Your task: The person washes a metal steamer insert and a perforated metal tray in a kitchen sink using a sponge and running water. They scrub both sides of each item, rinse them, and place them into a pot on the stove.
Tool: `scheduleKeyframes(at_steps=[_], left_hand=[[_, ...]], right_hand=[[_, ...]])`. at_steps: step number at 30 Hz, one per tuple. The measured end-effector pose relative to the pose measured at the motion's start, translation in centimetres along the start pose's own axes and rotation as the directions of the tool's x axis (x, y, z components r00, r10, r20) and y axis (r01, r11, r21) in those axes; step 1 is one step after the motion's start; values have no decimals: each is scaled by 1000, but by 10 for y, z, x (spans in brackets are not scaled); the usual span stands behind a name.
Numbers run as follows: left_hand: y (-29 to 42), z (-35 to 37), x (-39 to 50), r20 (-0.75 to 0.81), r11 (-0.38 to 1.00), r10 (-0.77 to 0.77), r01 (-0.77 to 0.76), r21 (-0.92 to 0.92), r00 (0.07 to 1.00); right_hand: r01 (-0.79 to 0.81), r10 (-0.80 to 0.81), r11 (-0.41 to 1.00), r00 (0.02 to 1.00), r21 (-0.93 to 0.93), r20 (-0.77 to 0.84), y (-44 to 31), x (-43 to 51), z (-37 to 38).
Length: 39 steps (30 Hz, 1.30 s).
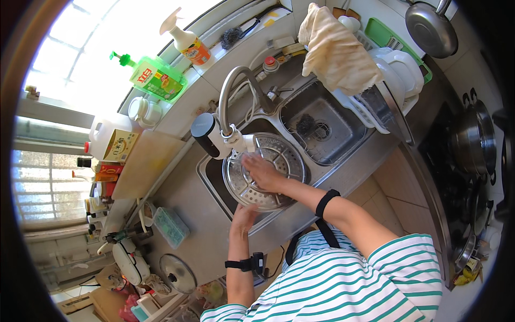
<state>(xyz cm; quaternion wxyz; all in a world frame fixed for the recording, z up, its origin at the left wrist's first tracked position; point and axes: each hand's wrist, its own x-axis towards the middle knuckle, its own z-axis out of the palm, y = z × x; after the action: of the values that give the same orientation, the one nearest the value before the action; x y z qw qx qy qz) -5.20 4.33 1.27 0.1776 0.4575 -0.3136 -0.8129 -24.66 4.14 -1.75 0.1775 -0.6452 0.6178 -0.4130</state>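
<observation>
A round perforated stainless-steel steamer tray (pixel 287 155) is held over the left sink basin (pixel 213 171), beneath the tap's spout. My left hand (pixel 244 217) grips its near rim, with the fingers partly hidden at the edge. My right hand (pixel 261 172) lies across the upper face of the tray, fingers stretched toward the spout. Those fingertips are blurred, and I see no tool under them. Above them, the curved metal faucet (pixel 237 76) ends in a white and black water-filter attachment (pixel 219 139).
The right basin (pixel 342 137) contains a dark scouring pad (pixel 305 124). Beside it stands a dish rack (pixel 354 108) with a beige cloth (pixel 336 52) over it. Dish soap (pixel 159 78) and a spray bottle (pixel 189 44) line the sill. A glass lid (pixel 177 273) sits lower left.
</observation>
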Motion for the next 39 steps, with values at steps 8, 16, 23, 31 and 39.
scheduleKeyframes(at_steps=[8,16,23,31,39], left_hand=[[19,-1,-2,-38,987,114,-118,-113,993],[10,-7,15,-99,946,170,-190,-262,980],[6,-21,23,-118,869,95,-141,-475,988],[4,-16,22,-160,857,87,-155,-491,983],[3,-15,21,-134,864,119,-169,-474,984]], right_hand=[[-87,88,995,996,-45,16,56,5,-26],[-94,100,992,993,83,-64,-11,-96,3],[202,-208,972,977,124,40,7,-66,-44],[0,14,990,995,141,-98,-16,-64,-31],[57,-56,998,998,41,-16,14,-55,-51]])
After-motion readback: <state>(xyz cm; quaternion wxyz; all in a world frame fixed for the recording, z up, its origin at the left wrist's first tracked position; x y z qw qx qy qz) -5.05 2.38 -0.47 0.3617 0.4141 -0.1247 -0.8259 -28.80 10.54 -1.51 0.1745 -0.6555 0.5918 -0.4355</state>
